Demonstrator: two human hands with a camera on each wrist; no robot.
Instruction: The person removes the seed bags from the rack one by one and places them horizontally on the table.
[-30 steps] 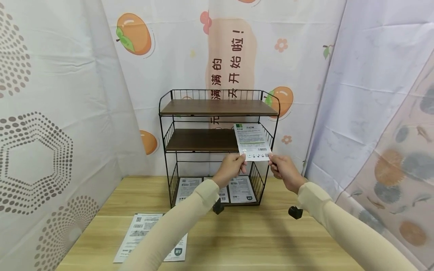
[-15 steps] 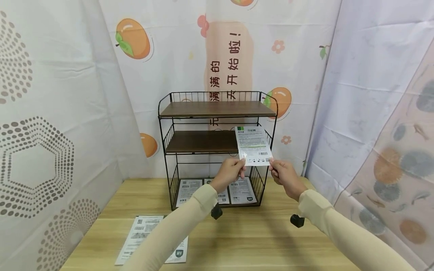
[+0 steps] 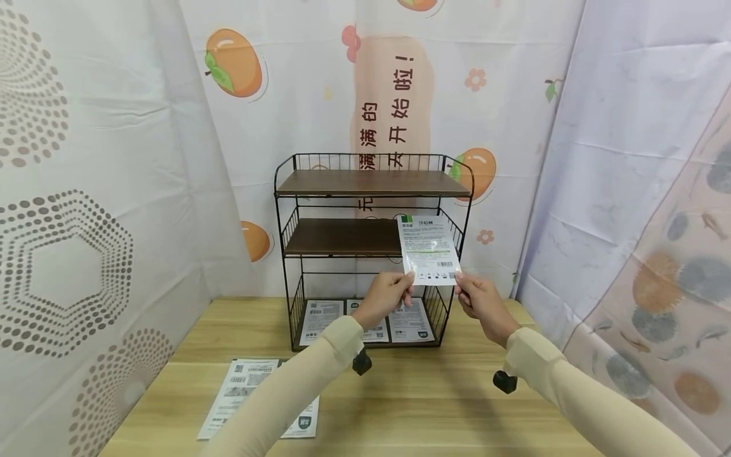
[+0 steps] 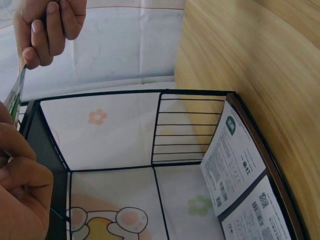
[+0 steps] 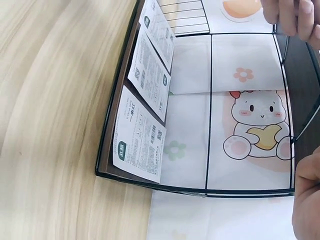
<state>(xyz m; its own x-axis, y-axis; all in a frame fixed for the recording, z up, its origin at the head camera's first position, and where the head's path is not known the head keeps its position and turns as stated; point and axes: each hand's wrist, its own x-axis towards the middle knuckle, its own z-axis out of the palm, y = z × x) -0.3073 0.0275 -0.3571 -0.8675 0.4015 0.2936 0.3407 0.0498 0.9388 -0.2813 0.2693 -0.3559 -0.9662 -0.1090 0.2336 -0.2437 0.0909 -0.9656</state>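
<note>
A flat white printed packet [image 3: 429,251] with a green corner is held up before the right part of the rack's middle shelf [image 3: 342,237]. My left hand [image 3: 389,295] pinches its lower left corner between thumb and fingers. At the lower right corner, my right hand [image 3: 482,301] pinches it the same way. The left wrist view shows the packet [image 4: 16,97] nearly edge-on between the left hand [image 4: 22,190] and the right hand [image 4: 50,30]. In the right wrist view the right hand [image 5: 307,195] is cut off by the frame edge.
The black wire rack has a brown top shelf [image 3: 371,182]. Three similar packets lie side by side on its bottom shelf, including a right one [image 3: 414,324]. More packets [image 3: 237,393] lie on the wooden table [image 3: 422,406], partly behind my left sleeve. Printed curtains [image 3: 502,76] surround the table.
The packet and both hands have come slightly lower and a little nearer to me, with its printed face more toward me. Both hands keep their pinch. The head view has shifted slightly.
</note>
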